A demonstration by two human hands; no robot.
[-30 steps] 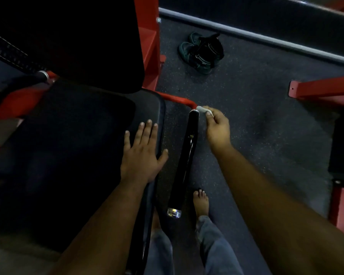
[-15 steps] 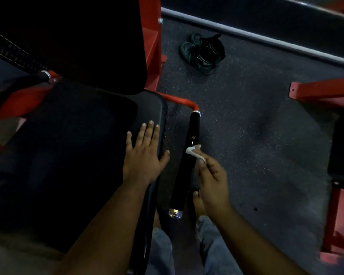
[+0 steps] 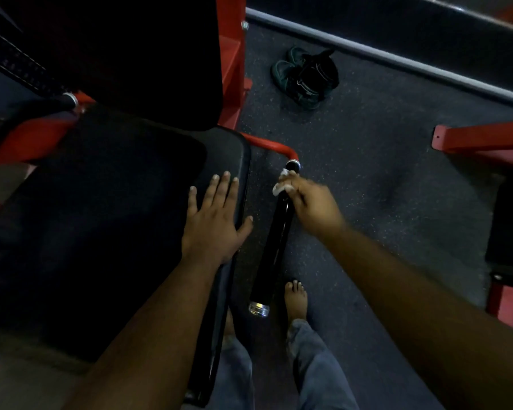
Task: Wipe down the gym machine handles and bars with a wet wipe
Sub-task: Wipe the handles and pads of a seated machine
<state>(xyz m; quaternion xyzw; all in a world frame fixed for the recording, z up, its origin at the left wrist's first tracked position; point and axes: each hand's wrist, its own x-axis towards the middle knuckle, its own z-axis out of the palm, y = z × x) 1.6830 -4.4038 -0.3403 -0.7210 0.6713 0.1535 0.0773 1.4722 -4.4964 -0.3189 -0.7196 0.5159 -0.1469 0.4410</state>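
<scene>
seat pad [image 3: 101,202]: black, left of the handle, beside the red frame.
left hand [image 3: 214,223]: lies flat on the seat pad's right edge, fingers straight, gripping nothing; likely a brace.
handle [image 3: 274,244]: black grip, chrome cap at the near end, red bar at the far end.
wet wipe [image 3: 280,186]: white, bunched against the handle's far end.
right hand [image 3: 314,207]: blurred, fingers pinch the wipe onto the handle.
technique: judged best to wrap the wipe round the grip, cover the full length including underside and cap.
</scene>
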